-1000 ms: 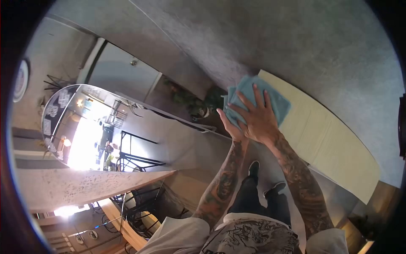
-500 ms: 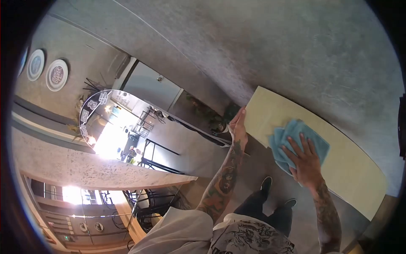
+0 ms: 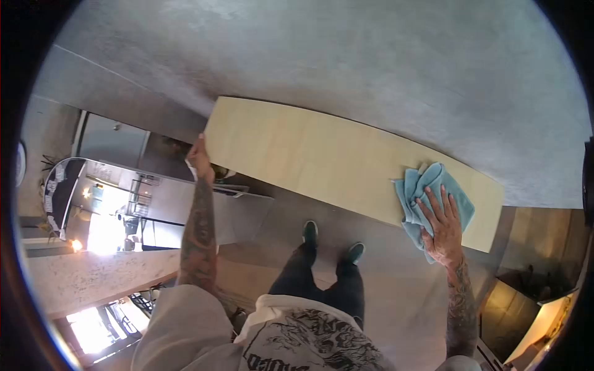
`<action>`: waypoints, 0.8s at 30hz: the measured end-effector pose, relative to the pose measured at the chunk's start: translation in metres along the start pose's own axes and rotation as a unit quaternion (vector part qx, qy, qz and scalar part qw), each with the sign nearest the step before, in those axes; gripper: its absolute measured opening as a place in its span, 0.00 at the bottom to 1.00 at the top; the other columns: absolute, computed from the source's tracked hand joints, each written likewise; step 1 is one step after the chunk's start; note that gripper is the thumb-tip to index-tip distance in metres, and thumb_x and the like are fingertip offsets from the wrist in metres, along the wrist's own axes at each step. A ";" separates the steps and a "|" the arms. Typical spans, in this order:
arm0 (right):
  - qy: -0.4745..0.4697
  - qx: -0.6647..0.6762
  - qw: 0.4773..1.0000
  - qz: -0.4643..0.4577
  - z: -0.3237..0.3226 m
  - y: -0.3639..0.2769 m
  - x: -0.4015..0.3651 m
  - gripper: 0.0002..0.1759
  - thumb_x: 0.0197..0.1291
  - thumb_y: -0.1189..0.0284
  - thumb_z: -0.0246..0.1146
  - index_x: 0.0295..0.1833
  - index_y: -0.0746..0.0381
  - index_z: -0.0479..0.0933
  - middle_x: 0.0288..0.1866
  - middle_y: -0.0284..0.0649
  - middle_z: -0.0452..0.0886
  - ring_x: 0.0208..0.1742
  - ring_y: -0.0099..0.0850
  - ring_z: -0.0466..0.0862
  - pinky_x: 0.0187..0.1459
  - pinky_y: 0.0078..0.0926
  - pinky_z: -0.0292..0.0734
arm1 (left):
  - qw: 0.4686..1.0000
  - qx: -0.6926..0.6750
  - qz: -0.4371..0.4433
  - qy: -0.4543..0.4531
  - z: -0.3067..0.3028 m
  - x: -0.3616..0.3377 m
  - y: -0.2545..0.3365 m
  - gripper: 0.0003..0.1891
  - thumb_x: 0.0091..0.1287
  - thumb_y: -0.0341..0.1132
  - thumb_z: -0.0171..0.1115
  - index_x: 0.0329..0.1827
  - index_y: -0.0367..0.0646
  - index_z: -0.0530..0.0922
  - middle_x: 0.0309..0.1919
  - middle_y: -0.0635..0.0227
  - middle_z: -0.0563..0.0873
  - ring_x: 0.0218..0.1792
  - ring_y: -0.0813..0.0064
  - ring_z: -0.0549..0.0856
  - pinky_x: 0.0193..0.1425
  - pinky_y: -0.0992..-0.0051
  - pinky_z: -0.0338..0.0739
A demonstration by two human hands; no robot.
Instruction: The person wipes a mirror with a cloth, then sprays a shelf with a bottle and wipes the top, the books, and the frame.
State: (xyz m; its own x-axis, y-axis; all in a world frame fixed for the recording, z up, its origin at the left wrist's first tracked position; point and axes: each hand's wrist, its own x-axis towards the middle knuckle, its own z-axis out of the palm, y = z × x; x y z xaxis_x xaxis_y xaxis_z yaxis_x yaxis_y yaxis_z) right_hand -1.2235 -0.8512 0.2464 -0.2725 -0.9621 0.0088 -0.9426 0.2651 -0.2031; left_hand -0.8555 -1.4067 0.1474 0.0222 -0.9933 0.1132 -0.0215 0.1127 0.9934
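A long pale wooden shelf (image 3: 297,145) runs along the grey wall. At its left end, my left hand (image 3: 200,162) grips the shelf's edge, with the fingers closed around it. Near the shelf's right end lies a folded light-blue cloth (image 3: 458,191). My right hand (image 3: 442,229) rests flat on this cloth with the fingers spread, pressing it on the wood. One part of the cloth hangs over the shelf's front edge.
The grey wall (image 3: 371,55) rises behind the shelf. An arched mirror (image 3: 62,191) is at the left, near a pale door (image 3: 111,136). At the lower right are dark cabinets (image 3: 507,315). My shoes (image 3: 310,232) stand on the floor below.
The view has swung to the right. My right hand and the cloth have moved along the shelf, from nearer its left part to its right end. My left hand stays at the left end.
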 end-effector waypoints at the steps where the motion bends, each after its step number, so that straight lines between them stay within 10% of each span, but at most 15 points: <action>1: -0.004 -0.008 1.000 0.001 -0.002 0.012 -0.012 0.30 0.77 0.50 0.45 0.76 0.51 0.71 0.85 0.40 0.59 0.85 0.54 0.53 0.81 0.61 0.48 | 1.000 0.005 -0.015 0.012 0.000 0.001 0.000 0.19 0.72 0.45 0.71 0.48 0.33 0.89 0.38 0.70 0.91 0.36 0.80 0.85 0.42 0.75 0.79; 9: 0.115 0.000 0.972 0.204 0.015 0.098 -0.071 0.33 0.79 0.50 0.41 0.83 0.50 0.62 0.87 0.39 0.55 0.86 0.54 0.52 0.80 0.62 0.48 | 0.996 -0.068 -0.044 -0.041 -0.011 0.013 -0.013 0.20 0.73 0.44 0.69 0.54 0.33 0.87 0.46 0.64 0.91 0.44 0.74 0.88 0.52 0.75 0.81; 12: 0.142 -0.156 0.858 0.467 0.037 0.119 -0.058 0.37 0.74 0.58 0.52 0.85 0.48 0.54 0.88 0.37 0.51 0.85 0.56 0.52 0.79 0.63 0.50 | 0.992 -0.092 -0.063 -0.058 -0.005 0.006 -0.005 0.21 0.75 0.43 0.66 0.59 0.33 0.85 0.52 0.62 0.90 0.50 0.72 0.88 0.57 0.73 0.81; 15: 0.153 -0.146 0.772 0.599 0.045 0.089 -0.001 0.37 0.78 0.49 0.42 0.86 0.52 0.50 0.88 0.47 0.48 0.84 0.64 0.50 0.80 0.62 0.49 | 0.985 -0.138 -0.077 -0.072 0.003 -0.009 0.010 0.22 0.77 0.42 0.63 0.63 0.32 0.82 0.58 0.60 0.88 0.56 0.70 0.87 0.62 0.72 0.80; 24: 0.161 -0.139 0.802 0.558 0.074 -0.084 0.168 0.42 0.77 0.46 0.42 0.83 0.66 0.55 0.86 0.57 0.51 0.83 0.68 0.50 0.80 0.60 0.46 | 0.982 -0.109 -0.141 -0.054 0.002 -0.016 0.013 0.31 0.83 0.54 0.47 0.67 0.31 0.79 0.61 0.59 0.86 0.62 0.67 0.83 0.70 0.69 0.72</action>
State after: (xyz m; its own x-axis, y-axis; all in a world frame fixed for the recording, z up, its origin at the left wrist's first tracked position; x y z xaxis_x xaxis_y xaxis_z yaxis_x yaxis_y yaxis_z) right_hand -1.1758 -1.0401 0.1925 -0.9700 -0.0605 0.2355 -0.0705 0.9969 -0.0343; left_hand -0.8579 -1.3896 0.1589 -0.1101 -0.9813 -0.1582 0.1850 -0.1766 0.9667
